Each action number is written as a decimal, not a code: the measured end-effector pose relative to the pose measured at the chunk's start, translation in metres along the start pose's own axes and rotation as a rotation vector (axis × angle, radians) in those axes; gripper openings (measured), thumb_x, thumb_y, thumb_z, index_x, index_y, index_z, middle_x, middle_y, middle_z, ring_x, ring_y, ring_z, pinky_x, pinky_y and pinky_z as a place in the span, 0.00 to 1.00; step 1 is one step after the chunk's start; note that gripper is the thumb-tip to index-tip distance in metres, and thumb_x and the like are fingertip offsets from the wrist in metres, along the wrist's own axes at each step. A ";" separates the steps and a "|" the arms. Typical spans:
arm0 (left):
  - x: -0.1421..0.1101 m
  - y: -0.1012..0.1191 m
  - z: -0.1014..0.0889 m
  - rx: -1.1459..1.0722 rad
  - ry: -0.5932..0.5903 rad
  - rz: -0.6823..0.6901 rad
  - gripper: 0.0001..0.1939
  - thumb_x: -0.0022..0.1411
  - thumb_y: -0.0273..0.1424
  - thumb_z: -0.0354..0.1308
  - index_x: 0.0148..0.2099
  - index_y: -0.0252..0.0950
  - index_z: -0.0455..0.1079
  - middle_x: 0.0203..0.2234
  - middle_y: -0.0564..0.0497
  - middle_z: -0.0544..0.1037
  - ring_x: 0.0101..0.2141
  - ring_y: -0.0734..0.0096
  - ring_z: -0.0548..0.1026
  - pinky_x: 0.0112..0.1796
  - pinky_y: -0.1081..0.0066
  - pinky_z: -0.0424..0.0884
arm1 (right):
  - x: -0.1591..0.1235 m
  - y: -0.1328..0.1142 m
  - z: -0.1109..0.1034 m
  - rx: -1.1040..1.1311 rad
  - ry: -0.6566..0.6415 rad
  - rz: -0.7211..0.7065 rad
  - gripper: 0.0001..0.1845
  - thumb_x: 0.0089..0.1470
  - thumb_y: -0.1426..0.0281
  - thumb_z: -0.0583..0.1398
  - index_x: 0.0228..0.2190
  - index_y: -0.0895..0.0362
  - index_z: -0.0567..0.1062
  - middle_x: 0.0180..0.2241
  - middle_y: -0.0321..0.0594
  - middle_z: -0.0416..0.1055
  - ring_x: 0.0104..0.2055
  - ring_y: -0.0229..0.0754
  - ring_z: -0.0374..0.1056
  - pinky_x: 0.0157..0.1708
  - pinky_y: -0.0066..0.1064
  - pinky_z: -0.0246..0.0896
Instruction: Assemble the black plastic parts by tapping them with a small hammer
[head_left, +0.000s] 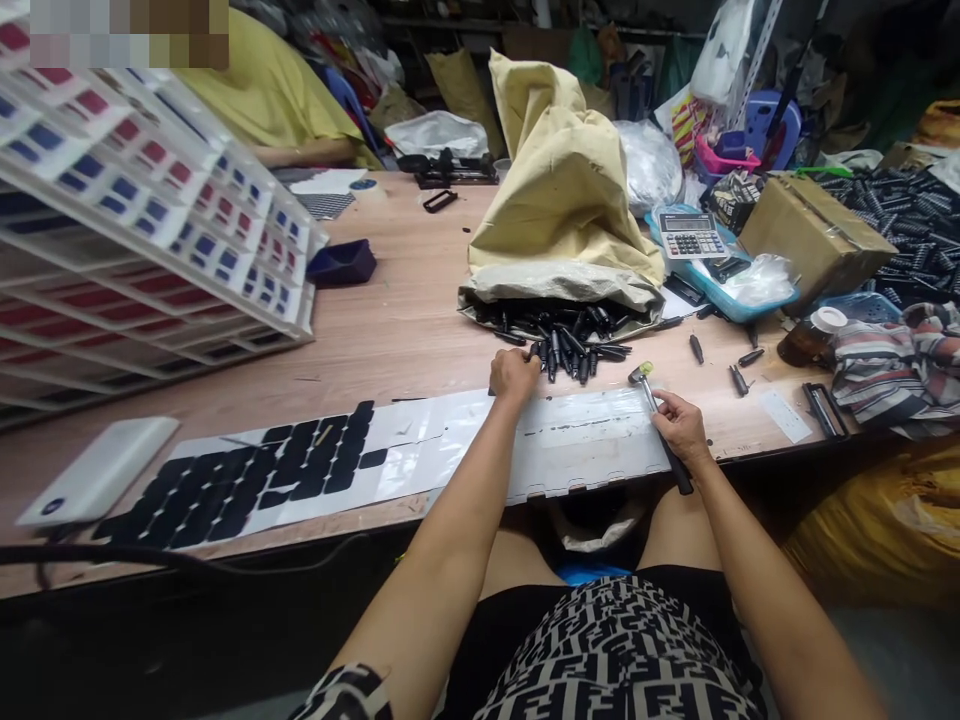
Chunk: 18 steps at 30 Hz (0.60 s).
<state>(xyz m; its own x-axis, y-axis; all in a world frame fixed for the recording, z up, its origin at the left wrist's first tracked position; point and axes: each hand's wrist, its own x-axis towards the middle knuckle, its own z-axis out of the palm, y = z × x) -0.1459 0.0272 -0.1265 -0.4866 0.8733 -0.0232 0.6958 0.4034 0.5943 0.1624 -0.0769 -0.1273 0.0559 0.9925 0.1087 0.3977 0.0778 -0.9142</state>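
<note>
My right hand (682, 425) is wrapped round a small hammer (649, 388) with a metal shaft, a black grip and a yellow-green face on its head. The hammer's head is raised over a greyish-white board (585, 440) at the table's front edge. At the near left of a pile of black tapered parts (570, 345), my left hand (514, 374) has its fingers closed on one small black part (534, 351), mostly hidden by the fingertips. The pile spills from the mouth of a beige sack (562, 190) lying on the table.
Black rounded pieces (300, 455) lie in rows on a white sheet to the left, beside a white device (101, 470). A tilted white plastic rack (225, 230) stands behind them. At right are loose black parts (696, 348), a calculator (688, 237), a cardboard box (814, 240) and a jar (810, 338).
</note>
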 end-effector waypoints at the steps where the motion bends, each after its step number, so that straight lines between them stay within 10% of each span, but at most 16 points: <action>1: 0.002 -0.001 0.002 0.025 -0.017 -0.012 0.09 0.59 0.34 0.61 0.40 0.36 0.78 0.43 0.40 0.78 0.45 0.51 0.76 0.45 0.59 0.71 | 0.000 0.000 0.000 0.001 0.003 0.000 0.26 0.44 0.65 0.62 0.46 0.59 0.81 0.24 0.31 0.64 0.23 0.33 0.57 0.27 0.26 0.59; 8: -0.035 -0.014 -0.017 -0.077 0.089 0.127 0.09 0.60 0.31 0.61 0.44 0.37 0.74 0.41 0.44 0.79 0.45 0.55 0.75 0.46 0.59 0.71 | -0.001 -0.002 -0.001 -0.007 0.005 -0.004 0.25 0.45 0.65 0.62 0.46 0.60 0.82 0.24 0.31 0.64 0.23 0.33 0.57 0.27 0.26 0.59; 13: -0.100 -0.013 -0.014 -0.337 -0.235 0.340 0.08 0.58 0.30 0.65 0.42 0.40 0.74 0.39 0.51 0.79 0.40 0.63 0.74 0.41 0.64 0.70 | -0.001 -0.004 -0.001 -0.024 0.007 -0.008 0.26 0.45 0.65 0.62 0.46 0.60 0.81 0.23 0.31 0.64 0.24 0.33 0.57 0.27 0.26 0.59; 18: -0.123 -0.011 0.000 -0.187 -0.272 0.456 0.09 0.56 0.30 0.67 0.41 0.43 0.75 0.40 0.53 0.80 0.45 0.58 0.72 0.50 0.57 0.64 | 0.000 -0.006 -0.001 -0.031 0.002 -0.006 0.26 0.45 0.64 0.61 0.46 0.61 0.81 0.23 0.31 0.63 0.23 0.34 0.57 0.27 0.27 0.58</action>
<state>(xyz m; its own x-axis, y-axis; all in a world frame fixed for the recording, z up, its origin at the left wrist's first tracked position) -0.0940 -0.0847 -0.1306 0.0125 0.9969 0.0783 0.6861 -0.0655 0.7246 0.1609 -0.0780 -0.1210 0.0549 0.9918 0.1151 0.4264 0.0809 -0.9009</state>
